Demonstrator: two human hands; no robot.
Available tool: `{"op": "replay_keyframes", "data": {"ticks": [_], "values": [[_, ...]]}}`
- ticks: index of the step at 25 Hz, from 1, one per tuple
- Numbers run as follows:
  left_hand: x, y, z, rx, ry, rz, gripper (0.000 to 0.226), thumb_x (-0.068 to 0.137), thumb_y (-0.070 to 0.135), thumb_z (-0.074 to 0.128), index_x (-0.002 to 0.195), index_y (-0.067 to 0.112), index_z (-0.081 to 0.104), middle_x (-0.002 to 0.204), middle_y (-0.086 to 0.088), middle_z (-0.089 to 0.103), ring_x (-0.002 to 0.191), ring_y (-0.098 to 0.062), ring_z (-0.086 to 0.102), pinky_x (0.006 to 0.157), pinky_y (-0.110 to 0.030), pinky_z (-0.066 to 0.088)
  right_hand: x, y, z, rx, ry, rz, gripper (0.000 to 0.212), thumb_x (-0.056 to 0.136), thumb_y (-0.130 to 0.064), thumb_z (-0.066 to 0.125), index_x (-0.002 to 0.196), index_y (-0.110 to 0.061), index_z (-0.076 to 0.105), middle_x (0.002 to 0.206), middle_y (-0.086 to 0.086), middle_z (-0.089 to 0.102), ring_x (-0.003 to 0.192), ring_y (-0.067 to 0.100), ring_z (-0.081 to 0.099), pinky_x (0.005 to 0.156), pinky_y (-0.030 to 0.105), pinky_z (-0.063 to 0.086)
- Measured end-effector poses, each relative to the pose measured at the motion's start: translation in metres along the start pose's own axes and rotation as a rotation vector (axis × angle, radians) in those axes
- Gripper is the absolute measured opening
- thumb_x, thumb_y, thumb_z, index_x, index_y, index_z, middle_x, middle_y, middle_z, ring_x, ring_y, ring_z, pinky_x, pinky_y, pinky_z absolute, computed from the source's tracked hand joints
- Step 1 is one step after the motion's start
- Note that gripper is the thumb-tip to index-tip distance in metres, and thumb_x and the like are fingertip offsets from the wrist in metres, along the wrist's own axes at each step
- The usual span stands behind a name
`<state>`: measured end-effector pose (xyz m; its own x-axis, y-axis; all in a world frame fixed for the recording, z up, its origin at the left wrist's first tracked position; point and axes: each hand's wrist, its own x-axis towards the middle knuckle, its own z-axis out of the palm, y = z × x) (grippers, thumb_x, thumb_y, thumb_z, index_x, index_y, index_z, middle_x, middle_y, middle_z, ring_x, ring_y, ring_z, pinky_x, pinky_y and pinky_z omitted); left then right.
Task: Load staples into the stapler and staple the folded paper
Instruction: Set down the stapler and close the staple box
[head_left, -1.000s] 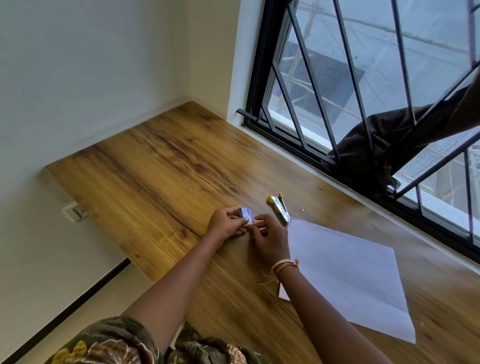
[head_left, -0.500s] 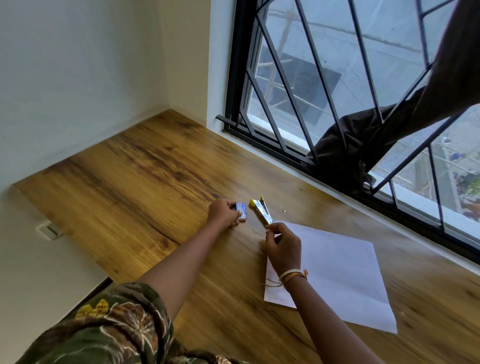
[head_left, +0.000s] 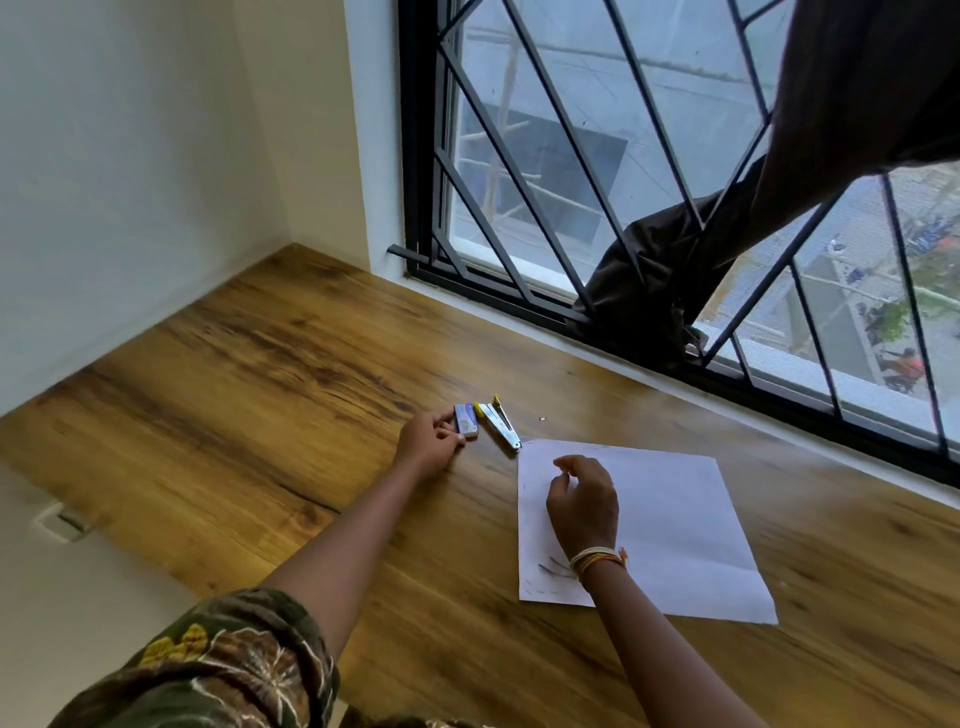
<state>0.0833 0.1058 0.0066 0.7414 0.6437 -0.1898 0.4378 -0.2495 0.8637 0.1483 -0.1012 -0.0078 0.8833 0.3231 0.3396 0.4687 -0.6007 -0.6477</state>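
- Left hand (head_left: 427, 446): fingers (head_left: 451, 429) curled against the near side of the small blue staple box (head_left: 466, 421), pinching it where it lies on the counter (head_left: 291, 374).
- Right hand (head_left: 583, 498): hovering over the near-left part of the paper (head_left: 675, 525); fingers loosely curled, thumb and forefinger drawn close as if pinching something small; contents too small to make out, possibly a strip of staples.
- Staple box: flat on the counter, just left of the stapler (head_left: 498, 427), the two nearly touching.
- Stapler: opened out, yellow end toward the window (head_left: 623, 208), metal tip toward the paper's far-left corner and just short of it; long axis diagonal, from far-left to near-right.
- Key relation: stapler ahead and to the left of the right hand, between the two hands; left hand the nearer, already beside it, separated only by the box.
- Paper: white sheet flat on the counter, to the right of the stapler; one faint crease visible, not yet folded over.
- Judged stage: loading in hand, stapling not yet begun; likely next need, a steadying hold on the stapler with the open channel facing up.
- Surroundings: barred window beyond the counter, dark cloth (head_left: 675, 270) hung through its bars.
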Motion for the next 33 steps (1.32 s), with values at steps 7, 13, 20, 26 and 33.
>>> {"op": "replay_keyframes", "data": {"ticks": [7,13,20,26,33], "values": [[-0.029,-0.019,0.008,0.161,0.014,0.187,0.042,0.086,0.0,0.059,0.128,0.003,0.054,0.122,-0.012,0.049,0.112,-0.017,0.061,0.094,-0.018,0.045,-0.012,0.011,-0.016,-0.083,0.018,0.056,0.027,0.078,0.003,0.059,0.101,-0.007,0.068,0.098,0.012,0.069,0.092,0.027,0.062,0.077,0.026,0.048],[-0.078,-0.012,0.032,0.526,-0.138,0.342,0.049,0.086,0.04,0.06,0.13,0.019,0.051,0.143,-0.005,0.037,0.13,-0.022,0.042,0.104,-0.039,0.043,-0.021,0.029,-0.054,-0.231,0.063,0.277,0.039,0.074,-0.012,0.065,0.113,-0.007,0.064,0.111,0.018,0.063,0.101,0.036,0.057,0.084,0.041,0.049],[-0.107,-0.016,0.049,0.778,-0.309,0.49,0.071,0.075,0.075,0.033,0.138,0.044,0.042,0.155,0.0,0.024,0.146,-0.021,0.017,0.117,-0.053,0.002,-0.04,0.058,-0.096,-0.103,-0.116,0.46,0.042,0.073,-0.006,0.06,0.114,-0.01,0.065,0.126,0.015,0.056,0.119,0.031,0.049,0.101,0.037,0.038],[-0.107,-0.003,0.056,0.932,-0.381,0.433,0.062,0.09,0.065,0.031,0.147,0.05,0.011,0.163,0.001,-0.002,0.149,-0.024,-0.004,0.118,-0.055,-0.002,-0.053,0.068,-0.12,-0.286,-0.414,0.4,0.058,0.081,-0.014,0.058,0.138,-0.014,0.045,0.152,0.011,0.03,0.14,0.027,0.03,0.114,0.038,0.029],[-0.108,0.003,0.052,0.954,-0.395,0.447,0.058,0.097,0.052,0.029,0.151,0.04,0.011,0.163,-0.001,0.002,0.15,-0.023,0.001,0.117,-0.053,0.006,-0.055,0.056,-0.127,-0.394,-0.498,0.421,0.061,0.087,-0.02,0.05,0.145,-0.018,0.033,0.158,0.008,0.022,0.144,0.026,0.023,0.117,0.04,0.024]]}}
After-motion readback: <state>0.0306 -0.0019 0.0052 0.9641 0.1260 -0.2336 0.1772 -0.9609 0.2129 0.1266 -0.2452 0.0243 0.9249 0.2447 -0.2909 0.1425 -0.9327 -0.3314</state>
